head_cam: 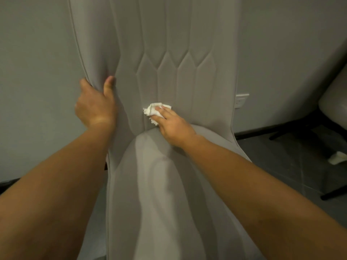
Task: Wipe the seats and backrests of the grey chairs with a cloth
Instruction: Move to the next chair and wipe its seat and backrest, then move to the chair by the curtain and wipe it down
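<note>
A dark grey tiled floor (293, 166) carries the pale grey upholstered chair with a stitched backrest (169, 184). To its right stand a second grey chair's black legs (293, 128), with a crumpled white scrap (337, 158) lying on the tiles nearby.

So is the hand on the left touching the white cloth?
Apart. The head view shows the left hand gripping the backrest's edge, with bare grey upholstery between it and the white cloth under the right hand.

Dim, warm light; soft focus, wide-angle bending at the edges.
</note>
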The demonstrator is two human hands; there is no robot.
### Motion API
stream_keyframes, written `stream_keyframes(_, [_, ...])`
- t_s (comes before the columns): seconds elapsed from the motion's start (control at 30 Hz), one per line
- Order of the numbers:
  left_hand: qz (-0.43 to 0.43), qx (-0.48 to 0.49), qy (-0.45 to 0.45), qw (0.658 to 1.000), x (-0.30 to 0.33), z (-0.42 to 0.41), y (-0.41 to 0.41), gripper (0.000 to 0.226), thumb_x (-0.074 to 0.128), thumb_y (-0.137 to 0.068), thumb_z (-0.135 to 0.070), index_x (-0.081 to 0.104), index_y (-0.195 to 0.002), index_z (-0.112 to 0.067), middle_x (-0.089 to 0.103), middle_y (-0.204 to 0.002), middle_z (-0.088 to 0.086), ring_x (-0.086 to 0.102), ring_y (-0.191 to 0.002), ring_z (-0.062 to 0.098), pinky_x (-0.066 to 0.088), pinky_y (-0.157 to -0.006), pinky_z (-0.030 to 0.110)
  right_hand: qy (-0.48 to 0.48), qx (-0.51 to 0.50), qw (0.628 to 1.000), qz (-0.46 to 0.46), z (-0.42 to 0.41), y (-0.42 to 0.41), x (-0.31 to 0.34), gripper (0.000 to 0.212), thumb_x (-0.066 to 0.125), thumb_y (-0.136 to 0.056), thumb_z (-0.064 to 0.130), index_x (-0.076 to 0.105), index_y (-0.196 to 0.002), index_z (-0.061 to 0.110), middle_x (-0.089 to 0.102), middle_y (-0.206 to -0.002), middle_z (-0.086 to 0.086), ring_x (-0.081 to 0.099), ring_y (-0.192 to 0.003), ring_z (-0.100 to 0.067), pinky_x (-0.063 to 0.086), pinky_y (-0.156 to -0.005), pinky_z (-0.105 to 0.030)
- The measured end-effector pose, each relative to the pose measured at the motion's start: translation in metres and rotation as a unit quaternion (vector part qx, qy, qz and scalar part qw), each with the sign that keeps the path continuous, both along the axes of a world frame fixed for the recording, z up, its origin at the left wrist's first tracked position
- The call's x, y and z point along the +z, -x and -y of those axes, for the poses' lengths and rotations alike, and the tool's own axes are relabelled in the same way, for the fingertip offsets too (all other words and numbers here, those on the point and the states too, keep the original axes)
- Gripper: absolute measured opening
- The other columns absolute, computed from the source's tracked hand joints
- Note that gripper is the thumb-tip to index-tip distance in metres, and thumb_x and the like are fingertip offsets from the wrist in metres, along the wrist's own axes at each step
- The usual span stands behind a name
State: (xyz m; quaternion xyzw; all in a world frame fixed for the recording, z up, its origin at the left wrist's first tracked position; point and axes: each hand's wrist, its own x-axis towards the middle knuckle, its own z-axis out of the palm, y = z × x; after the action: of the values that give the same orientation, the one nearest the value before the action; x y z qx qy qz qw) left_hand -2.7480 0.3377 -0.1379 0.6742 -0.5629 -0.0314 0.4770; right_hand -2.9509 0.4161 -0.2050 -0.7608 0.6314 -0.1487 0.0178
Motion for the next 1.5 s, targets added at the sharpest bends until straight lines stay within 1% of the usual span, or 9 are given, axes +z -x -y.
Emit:
stream_keyframes(0.13, [0.001,0.003,-0.010,1.000,0.002,-0.001,0.001,0.077,0.038,-0.085,-0.074,0.047,-0.121,-0.007,0.062,-0.107,0.026,0.056,-0.096,0.047,0.039,-0.076,0.049,-0.207,-0.002,0.976,-0.060,-0.022,0.019,0.000,0.049,0.046,-0.097,0.031,0.049,-0.145,0.027,0.043,-0.154,-0.003,0.037,-0.141,-0.025,0.031,-0.116,-0.040])
stream_keyframes(0.33, [-0.001,-0.004,-0.025,1.000,0.004,-0.005,0.001,0.077,0.039,-0.086,-0.073,0.045,-0.126,-0.008,0.062,-0.109,0.026,0.057,-0.097,0.046,0.041,-0.077,0.049,-0.196,-0.066,0.978,-0.028,-0.043,0.004,-0.033,0.068,0.026,-0.095,0.073,0.015,-0.156,0.043,0.005,-0.167,0.007,-0.006,-0.153,-0.020,-0.005,-0.121,-0.051])
stream_keyframes(0.63, [0.009,-0.033,-0.055,0.998,0.008,-0.008,0.000,0.069,0.041,-0.092,-0.063,0.040,-0.128,-0.004,0.061,-0.112,0.027,0.056,-0.100,0.045,0.039,-0.075,0.048,-0.103,-0.125,0.987,0.002,-0.031,-0.005,-0.041,0.048,0.027,-0.105,0.049,0.037,-0.150,0.035,0.029,-0.160,0.001,0.014,-0.150,-0.020,0.010,-0.120,-0.042])
stream_keyframes(0.77, [0.057,-0.038,-0.160,0.985,0.019,-0.017,-0.006,0.067,0.037,-0.093,-0.063,0.039,-0.125,-0.005,0.059,-0.117,0.026,0.055,-0.105,0.045,0.040,-0.081,0.049,-0.126,-0.144,0.981,0.010,-0.047,-0.015,-0.031,0.047,0.031,-0.107,0.042,0.043,-0.149,0.024,0.036,-0.157,-0.007,0.024,-0.147,-0.027,0.019,-0.119,-0.039])
stream_keyframes(0.87, [0.136,-0.079,-0.334,0.929,0.043,-0.025,-0.011,0.066,0.038,-0.096,-0.058,0.045,-0.130,-0.002,0.051,-0.131,0.026,0.050,-0.118,0.042,0.039,-0.096,0.047,-0.191,-0.114,0.974,0.046,-0.065,-0.010,-0.005,0.044,0.037,-0.107,0.039,0.048,-0.147,0.024,0.043,-0.153,-0.008,0.033,-0.143,-0.025,0.017,-0.120,-0.036])
stream_keyframes(0.97, [0.343,-0.185,-0.474,0.790,0.059,-0.059,-0.023,0.047,0.048,-0.097,-0.036,0.050,-0.134,-0.007,0.050,-0.137,0.018,0.050,-0.120,0.035,0.042,-0.100,0.041,-0.271,-0.108,0.956,0.029,-0.089,-0.003,0.033,0.044,0.035,-0.107,0.043,0.046,-0.148,0.030,0.048,-0.148,-0.010,0.044,-0.135,-0.031,0.029,-0.115,-0.037])
stream_keyframes(1.03, [0.391,-0.192,-0.508,0.743,0.066,-0.090,-0.032,0.044,0.052,-0.094,-0.034,0.054,-0.131,-0.011,0.055,-0.131,0.013,0.054,-0.116,0.032,0.045,-0.091,0.038,-0.298,-0.126,0.946,0.009,-0.106,0.002,0.060,0.049,0.033,-0.106,0.050,0.045,-0.149,0.030,0.050,-0.145,-0.012,0.046,-0.131,-0.034,0.038,-0.110,-0.039])
stream_keyframes(1.27, [0.517,-0.357,-0.405,0.664,0.141,-0.195,-0.028,0.048,0.049,-0.094,-0.045,0.047,-0.134,-0.019,0.050,-0.132,0.009,0.039,-0.129,0.030,0.037,-0.103,0.046,-0.365,-0.144,0.920,0.005,-0.164,0.004,0.177,0.058,0.058,-0.094,0.046,0.050,-0.144,0.018,0.049,-0.138,-0.013,0.046,-0.126,-0.033,0.043,-0.105,-0.041])
stream_keyframes(1.5, [0.504,-0.369,-0.417,0.660,0.269,-0.247,-0.028,0.053,0.052,-0.093,-0.042,0.043,-0.138,-0.018,0.041,-0.144,0.011,0.024,-0.140,0.031,0.027,-0.110,0.051,-0.383,-0.163,0.909,0.034,-0.213,-0.006,0.315,0.062,0.063,-0.088,0.043,0.048,-0.145,0.025,0.049,-0.135,-0.007,0.045,-0.124,-0.030,0.044,-0.099,-0.037])
